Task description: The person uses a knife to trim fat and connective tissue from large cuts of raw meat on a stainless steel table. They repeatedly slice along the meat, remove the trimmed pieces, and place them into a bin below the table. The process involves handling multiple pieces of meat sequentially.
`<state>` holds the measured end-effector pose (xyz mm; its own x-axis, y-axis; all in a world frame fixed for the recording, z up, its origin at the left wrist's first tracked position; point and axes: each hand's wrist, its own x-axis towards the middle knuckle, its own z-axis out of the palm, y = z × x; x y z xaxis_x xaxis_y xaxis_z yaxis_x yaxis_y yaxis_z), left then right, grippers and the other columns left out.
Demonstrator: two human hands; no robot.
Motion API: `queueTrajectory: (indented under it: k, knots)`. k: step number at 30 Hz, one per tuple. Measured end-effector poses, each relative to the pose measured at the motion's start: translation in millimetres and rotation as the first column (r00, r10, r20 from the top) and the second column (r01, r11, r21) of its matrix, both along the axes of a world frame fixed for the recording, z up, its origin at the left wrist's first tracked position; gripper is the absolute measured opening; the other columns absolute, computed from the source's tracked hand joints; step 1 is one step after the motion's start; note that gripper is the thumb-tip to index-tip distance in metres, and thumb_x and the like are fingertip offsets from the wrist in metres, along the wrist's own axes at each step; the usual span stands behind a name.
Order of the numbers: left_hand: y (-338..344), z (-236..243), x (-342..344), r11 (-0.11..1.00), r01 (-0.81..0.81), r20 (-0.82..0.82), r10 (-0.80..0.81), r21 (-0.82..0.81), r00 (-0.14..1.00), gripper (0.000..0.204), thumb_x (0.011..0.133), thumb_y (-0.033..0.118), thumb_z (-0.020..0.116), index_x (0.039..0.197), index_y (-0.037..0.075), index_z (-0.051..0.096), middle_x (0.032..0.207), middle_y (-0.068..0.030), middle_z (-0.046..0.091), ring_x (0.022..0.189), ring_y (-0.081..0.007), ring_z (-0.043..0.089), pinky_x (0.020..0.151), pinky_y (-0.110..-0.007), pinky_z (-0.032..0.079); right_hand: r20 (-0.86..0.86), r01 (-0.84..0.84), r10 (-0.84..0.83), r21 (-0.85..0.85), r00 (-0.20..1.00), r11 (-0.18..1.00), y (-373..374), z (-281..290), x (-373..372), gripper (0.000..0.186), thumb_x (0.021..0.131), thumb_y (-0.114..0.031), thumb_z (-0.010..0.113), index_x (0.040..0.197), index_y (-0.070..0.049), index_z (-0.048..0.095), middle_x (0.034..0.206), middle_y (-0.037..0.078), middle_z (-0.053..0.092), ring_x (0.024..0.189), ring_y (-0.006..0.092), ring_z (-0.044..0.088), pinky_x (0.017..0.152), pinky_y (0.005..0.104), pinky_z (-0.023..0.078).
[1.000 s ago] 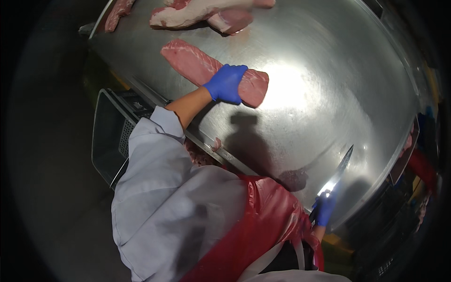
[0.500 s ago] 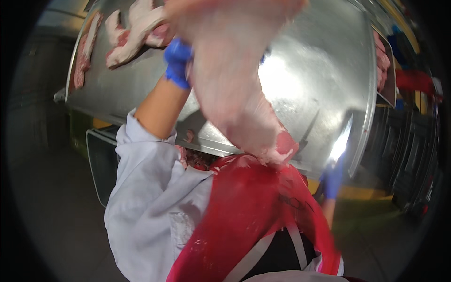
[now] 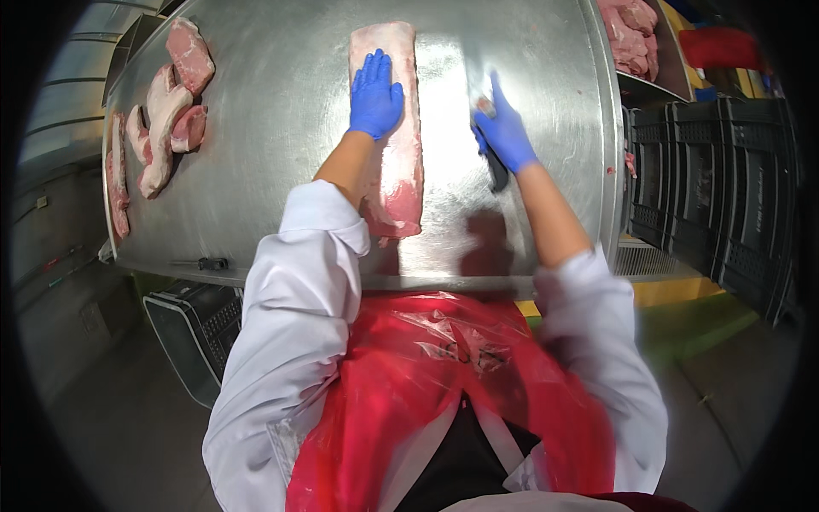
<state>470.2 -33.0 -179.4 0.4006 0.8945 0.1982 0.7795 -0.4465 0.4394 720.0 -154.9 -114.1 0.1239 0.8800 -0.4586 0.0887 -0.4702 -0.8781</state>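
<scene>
From the head view, I look down on the metal worktop (image 3: 281,128), and the long slab of meat (image 3: 397,166) lies across its middle, one end toward the worktop's far side and the other toward its near edge. The slab is nearly straight-sided, wider than my palm. Its upper face is mostly a smooth layer of pale, creamy fat with a faint pink tinge; toward the near end this gives way to a moist, rosier patch of lean that shines under the light (the glare off the metal beside it is stronger). A thin pinkish line runs along its right side, and the near end looks a little ragged.

My left hand (image 3: 376,98), gloved in blue, is spread flat on the slab's far half, fingers straight and gripping nothing. My right hand (image 3: 505,132), gloved too, is closed around the dark handle of the knife (image 3: 498,174) over the worktop's right half, well apart from the meat; its blade is blurred.

At the worktop's left side lie a pink piece (image 3: 191,55), a pale curved piece (image 3: 166,102) and a narrow strip (image 3: 117,179). Beyond its right edge sit more pink cuts (image 3: 627,34) and black crates (image 3: 708,196).
</scene>
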Motion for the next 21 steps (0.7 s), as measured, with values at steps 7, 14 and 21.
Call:
queueTrajectory:
  k: [7,14,21]
  knots:
    - [-4,5,7,0.999,-0.007,-0.049,0.009,0.036,0.999,0.065,0.099,0.027,0.050,0.156,-0.001,0.036,0.165,-0.0229,0.030,0.155,-0.0391,0.025,0.126,-0.051,0.019,0.131,-0.240,0.228,0.077,0.965,0.968,141,-18,-42,0.088,0.095,-0.021,0.057,0.167,-0.022,0.006,0.120,0.021,0.069,0.074,0.0258,0.072,0.071,0.0373,0.060]
    - [-15,14,1,0.999,-0.017,-0.034,0.018,0.034,0.999,0.062,0.099,0.022,0.049,0.154,-0.004,0.038,0.165,-0.0239,0.030,0.154,-0.0411,0.026,0.126,-0.051,0.019,0.366,-0.373,0.341,0.020,0.866,0.927,104,-32,-67,0.086,0.095,-0.019,0.050,0.164,-0.005,0.000,0.132,0.032,0.062,0.119,0.0413,0.066,0.100,0.0474,0.053]
    - [-5,8,2,0.996,0.048,-0.023,-0.046,0.074,0.999,0.062,0.099,0.022,0.048,0.154,-0.004,0.038,0.164,-0.0248,0.031,0.152,-0.0416,0.028,0.126,-0.051,0.020,0.538,-0.471,0.402,-0.010,0.741,0.882,153,-32,-57,0.079,0.095,-0.018,0.047,0.164,-0.006,0.010,0.112,0.031,0.069,0.097,0.0415,0.072,0.085,0.0469,0.058]
